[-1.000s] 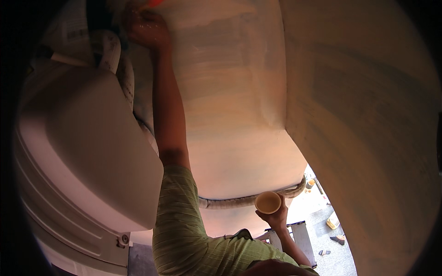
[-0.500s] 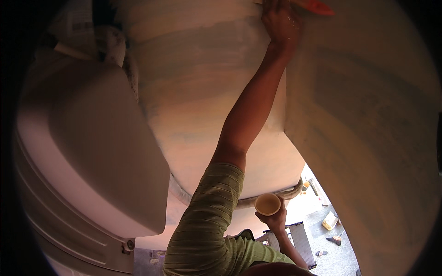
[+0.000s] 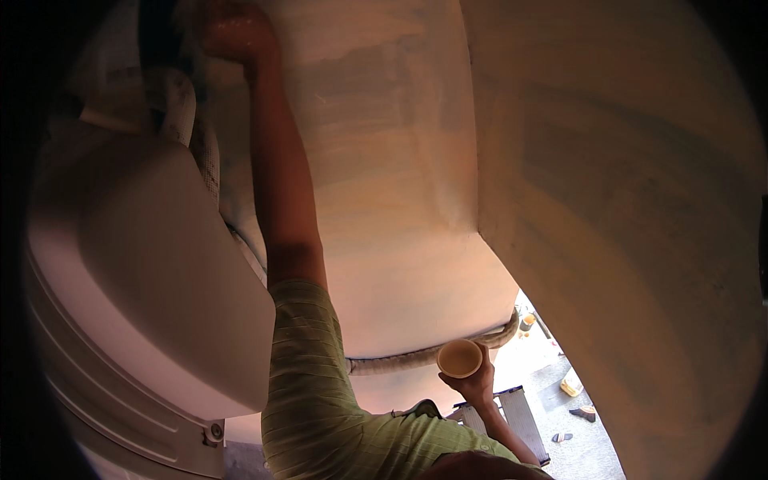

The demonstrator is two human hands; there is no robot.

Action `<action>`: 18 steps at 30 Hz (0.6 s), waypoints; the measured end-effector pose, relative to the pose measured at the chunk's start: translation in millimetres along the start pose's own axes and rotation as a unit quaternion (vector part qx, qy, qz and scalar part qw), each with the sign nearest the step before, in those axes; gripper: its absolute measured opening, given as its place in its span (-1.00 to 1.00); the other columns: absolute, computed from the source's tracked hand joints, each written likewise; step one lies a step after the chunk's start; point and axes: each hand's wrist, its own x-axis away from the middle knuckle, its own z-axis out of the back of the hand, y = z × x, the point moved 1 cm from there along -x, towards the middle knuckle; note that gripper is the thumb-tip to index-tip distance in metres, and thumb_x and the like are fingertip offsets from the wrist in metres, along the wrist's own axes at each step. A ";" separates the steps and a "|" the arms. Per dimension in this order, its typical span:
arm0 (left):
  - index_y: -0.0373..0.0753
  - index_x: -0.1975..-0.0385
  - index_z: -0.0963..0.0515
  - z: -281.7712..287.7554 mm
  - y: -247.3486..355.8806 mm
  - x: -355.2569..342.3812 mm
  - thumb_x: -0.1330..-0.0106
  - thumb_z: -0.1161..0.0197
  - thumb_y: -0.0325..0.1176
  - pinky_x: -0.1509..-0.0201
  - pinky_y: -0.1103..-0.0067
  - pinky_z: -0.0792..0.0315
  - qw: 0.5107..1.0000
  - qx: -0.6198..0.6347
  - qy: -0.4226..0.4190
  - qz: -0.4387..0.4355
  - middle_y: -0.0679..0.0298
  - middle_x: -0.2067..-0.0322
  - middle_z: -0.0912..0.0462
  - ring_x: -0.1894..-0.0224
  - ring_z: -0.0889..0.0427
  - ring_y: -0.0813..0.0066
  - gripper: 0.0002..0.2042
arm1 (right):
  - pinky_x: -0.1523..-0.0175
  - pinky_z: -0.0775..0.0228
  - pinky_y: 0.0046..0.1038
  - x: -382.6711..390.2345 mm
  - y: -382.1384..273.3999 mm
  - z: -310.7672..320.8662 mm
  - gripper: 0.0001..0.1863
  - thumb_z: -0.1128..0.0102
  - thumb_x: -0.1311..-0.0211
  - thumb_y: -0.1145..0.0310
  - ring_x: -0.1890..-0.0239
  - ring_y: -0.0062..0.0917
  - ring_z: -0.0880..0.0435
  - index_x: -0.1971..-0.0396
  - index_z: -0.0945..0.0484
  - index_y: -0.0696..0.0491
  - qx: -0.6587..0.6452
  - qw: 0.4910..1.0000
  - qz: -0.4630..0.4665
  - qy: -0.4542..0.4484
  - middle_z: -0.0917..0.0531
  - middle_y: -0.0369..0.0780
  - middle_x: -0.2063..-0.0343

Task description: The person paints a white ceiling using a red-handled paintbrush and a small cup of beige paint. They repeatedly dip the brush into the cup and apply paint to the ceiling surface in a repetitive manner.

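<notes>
Right hand wrapped round a small round pale cup, low and right of centre, fingers against its side. Left hand up at the top edge, arm at near full stretch, fingers curled in; whether they grip anything I can't tell.

Close about: patchy brownish wall behind my raised arm, a second wall meeting it at a corner on the right. Big pale casing crowds my left side, its edge right by my sleeve. Pale wrapped hose above it, below my left hand. A wrapped pipe runs along the wall's lower edge, passing behind the cup.

Below: ladder beside my right forearm; on the floor a slipper, a dark shoe, a yellowish bundle, and farther off an orange-topped pot.

Cup's mouth faces up toward me, long axis running down and away from my eye. Interior looks light tan; contents not readable.

Left fingertips dark and blurred, near the frame's limit. My forearm and sleeve cover a strip of wall. Cup's base hidden behind rim and fingers.
</notes>
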 end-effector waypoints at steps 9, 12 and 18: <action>-0.45 -0.18 -0.54 -17.0 115.3 79.2 -0.58 0.04 -0.26 -0.50 0.22 -0.27 0.976 0.201 -0.071 0.038 -0.09 -0.18 -0.61 -0.32 -0.50 -0.07 -0.59 | -0.07 -0.61 -0.29 -1.1 7.7 -3.0 -0.15 -0.74 0.23 0.33 0.02 -0.31 -0.76 -0.10 -0.39 0.12 0.006 1.000 0.000 -0.002 -0.73 -0.10 0.10; -0.44 -0.24 -0.50 -14.0 203.5 127.9 -0.50 0.04 -0.33 -0.52 0.20 -0.23 0.953 0.253 -0.147 0.078 -0.08 -0.27 -0.53 -0.40 -0.40 -0.13 -0.57 | -0.08 -0.60 -0.28 2.2 6.5 0.2 -0.16 -0.74 0.25 0.33 0.02 -0.31 -0.74 -0.09 -0.41 0.13 0.000 1.000 -0.016 0.013 -0.71 -0.10 0.09; -0.46 -0.16 -0.56 3.9 234.7 113.1 -0.32 -0.06 -0.60 -0.39 0.25 -0.42 0.926 0.333 -0.126 0.124 -0.13 -0.15 -0.62 -0.27 -0.55 -0.11 -0.60 | -0.09 -0.58 -0.27 2.9 10.3 -1.1 -0.19 -0.74 0.28 0.35 0.02 -0.30 -0.71 -0.05 -0.45 0.13 0.012 0.999 0.005 0.033 -0.66 -0.11 0.08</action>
